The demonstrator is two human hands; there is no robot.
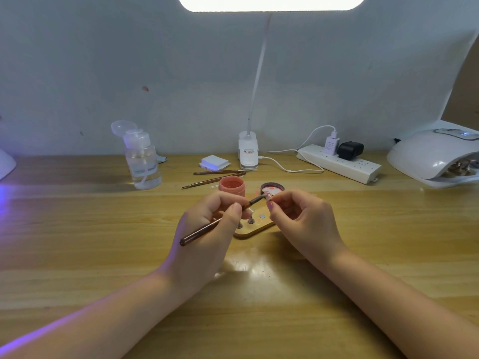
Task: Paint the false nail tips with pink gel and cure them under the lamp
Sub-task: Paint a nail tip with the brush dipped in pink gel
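Note:
My left hand (207,226) grips a brown gel brush (204,229) like a pen, its tip touching a small false nail tip (268,196) pinched between the thumb and finger of my right hand (303,218). Just behind the hands stands an open pink gel jar (231,186), with its lid (272,188) lying face up to the right. Below the hands a wooden holder board (255,229) carries small metal stands, partly hidden by my left hand. A white curing lamp (438,158) sits at the far right with holders inside its opening.
A clear pump bottle (142,161) stands at back left. Two spare brushes (217,176), a stack of white wipes (214,161), a clip desk lamp base (248,151) and a power strip (339,163) with plugs line the back of the wooden table (103,242). Purple light glows at far left.

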